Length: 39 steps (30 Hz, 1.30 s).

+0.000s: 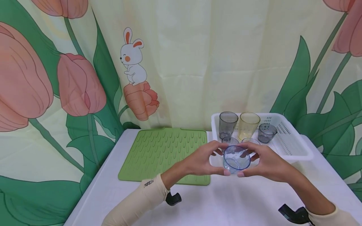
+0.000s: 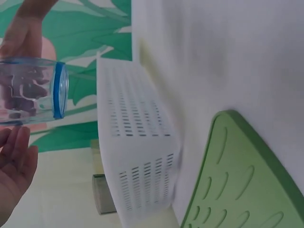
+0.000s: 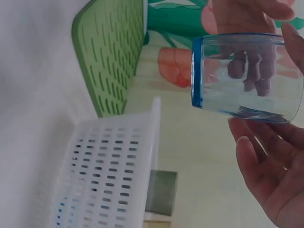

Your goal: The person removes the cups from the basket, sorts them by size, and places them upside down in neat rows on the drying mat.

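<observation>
A clear drinking glass with a blue rim [image 1: 237,158] is held up above the table, between both hands. On its left side my left hand [image 1: 202,159] grips it with thumb and curved fingers. My right hand [image 1: 264,160] grips the opposite side in the same way. Both wrist views show the glass, its blue rim [image 2: 60,90] facing the table in the left one. Through its clear wall, fingers are visible in the right wrist view, where the glass's rim [image 3: 197,71] points left.
Behind the hands, a white perforated basket [image 1: 294,147] holds several glasses, among them a tall grey glass [image 1: 227,123], a yellow glass [image 1: 249,124] and a short grey glass [image 1: 267,133]. A green drying mat [image 1: 167,153] lies to the left on the white-covered table [image 1: 226,204].
</observation>
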Tool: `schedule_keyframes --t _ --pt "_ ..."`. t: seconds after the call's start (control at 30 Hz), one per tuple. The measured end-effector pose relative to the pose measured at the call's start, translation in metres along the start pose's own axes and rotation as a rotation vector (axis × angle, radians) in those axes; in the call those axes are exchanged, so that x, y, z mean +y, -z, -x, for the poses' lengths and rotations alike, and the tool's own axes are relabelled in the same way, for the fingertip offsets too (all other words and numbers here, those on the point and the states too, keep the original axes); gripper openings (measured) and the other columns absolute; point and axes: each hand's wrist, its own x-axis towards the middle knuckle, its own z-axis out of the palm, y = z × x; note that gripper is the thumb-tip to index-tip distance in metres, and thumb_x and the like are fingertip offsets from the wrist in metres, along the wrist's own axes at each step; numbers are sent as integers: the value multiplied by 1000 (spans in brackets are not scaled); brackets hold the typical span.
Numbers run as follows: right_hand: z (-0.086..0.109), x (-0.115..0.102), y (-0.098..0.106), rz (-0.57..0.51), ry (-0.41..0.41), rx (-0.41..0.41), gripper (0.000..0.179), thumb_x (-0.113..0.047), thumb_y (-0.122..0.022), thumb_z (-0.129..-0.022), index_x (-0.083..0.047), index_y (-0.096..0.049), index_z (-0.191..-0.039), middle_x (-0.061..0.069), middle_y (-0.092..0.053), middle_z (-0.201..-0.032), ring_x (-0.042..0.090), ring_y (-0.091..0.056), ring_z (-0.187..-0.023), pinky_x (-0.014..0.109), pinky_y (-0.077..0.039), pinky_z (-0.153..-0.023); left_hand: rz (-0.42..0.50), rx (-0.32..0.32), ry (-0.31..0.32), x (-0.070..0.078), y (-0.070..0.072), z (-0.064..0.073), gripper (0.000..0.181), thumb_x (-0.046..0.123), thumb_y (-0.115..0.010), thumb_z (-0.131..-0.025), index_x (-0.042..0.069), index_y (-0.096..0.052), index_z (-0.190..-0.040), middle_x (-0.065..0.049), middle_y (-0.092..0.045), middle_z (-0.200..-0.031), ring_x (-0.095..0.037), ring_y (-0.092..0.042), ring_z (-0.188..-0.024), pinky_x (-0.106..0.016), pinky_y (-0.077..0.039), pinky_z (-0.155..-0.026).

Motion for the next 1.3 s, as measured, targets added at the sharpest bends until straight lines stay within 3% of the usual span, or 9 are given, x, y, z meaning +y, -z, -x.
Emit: schedule_keyframes --t 0.27,0.5,0.9,1.3 --pt "-1 -1 -8 -55 30 -58 78 -32 -92 -71 -3 -57 -135 7 -65 -116 22 -59 -102 26 -54 -78 -6 22 18 -3 -9 6 72 35 -86 -80 13 -51 -139 3 -56 -125 -2 -56 -110 -15 -48 -91" --pt "-3 -3 -12 -55 86 -46 78 -31 -93 -70 -2 -59 -134 5 -66 -115 20 -61 -98 25 -54 -78 -3 83 -21 -6 -12 11 70 30 -86 -80 13 -51 -138 1 -57 -126 -4 -56 -110 -16 -49 -90" --pt "-5 -1 -22 -159 121 -32 83 -24 -93 -71 -8 -53 -141 7 -64 -123 9 -58 -101 26 -53 -76 29 148 5 -6 -12 18 65 31 -82 -80 13 -51 -135 0 -59 -123 -8 -58 -108 -23 -53 -87" --pt "-15 11 -50 -333 40 -136 81 -20 -90 -73 -3 -49 -140 14 -61 -122 13 -59 -91 28 -53 -68 95 228 -7 6 0 17 63 27 -80 -81 9 -51 -133 -5 -63 -123 -9 -58 -104 -18 -52 -85"
